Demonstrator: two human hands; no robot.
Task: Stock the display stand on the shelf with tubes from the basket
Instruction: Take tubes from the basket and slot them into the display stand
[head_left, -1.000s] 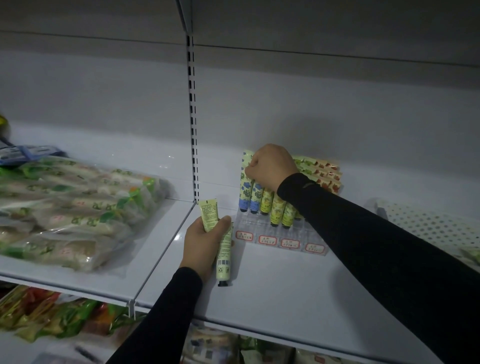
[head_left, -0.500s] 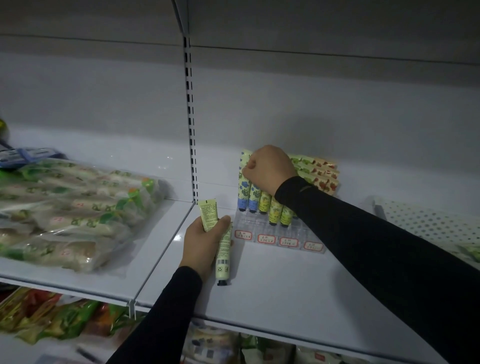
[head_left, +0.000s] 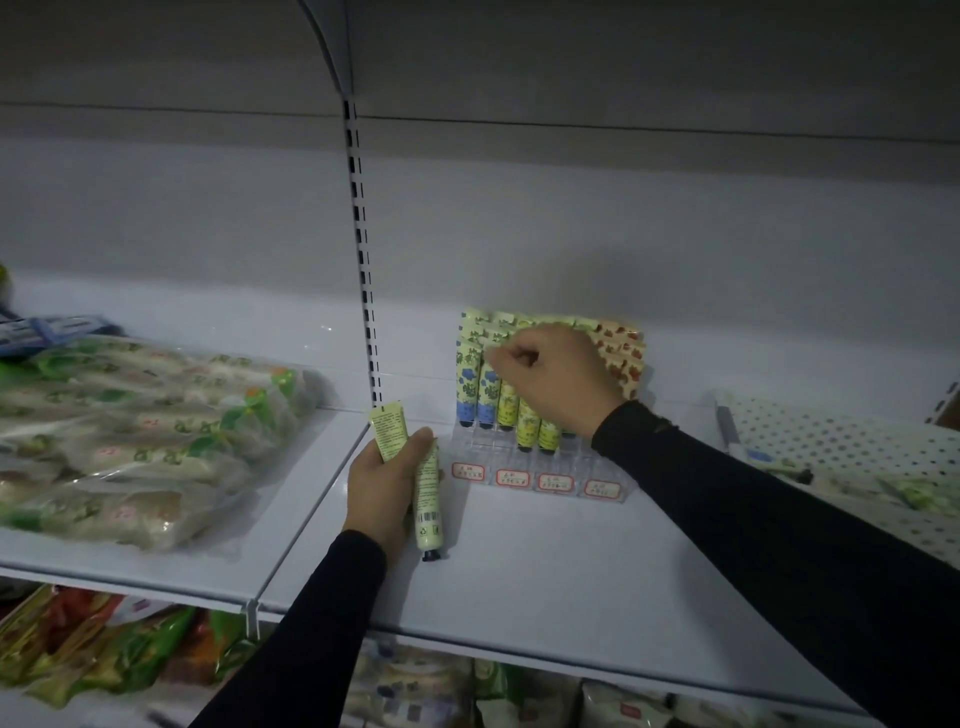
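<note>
At nine o'clock on the white shelf (head_left: 545, 582), clear bags of packaged food (head_left: 130, 441) lie in a heap. Toward the centre, the left hand (head_left: 387, 488) grips a pale green tube (head_left: 415, 480), fingers curled round its middle, the black cap pointing to six o'clock and just touching the shelf. At about one o'clock from it stands the clear display stand (head_left: 540, 467) with red-edged price labels along its front, holding upright tubes (head_left: 506, 410) in blue-flowered, yellow and red-patterned rows. The right hand (head_left: 553, 374) sits over those rows with fingers curled at a tube top; whether it pinches one I cannot tell. At three o'clock lies a white perforated basket (head_left: 852, 457).
</note>
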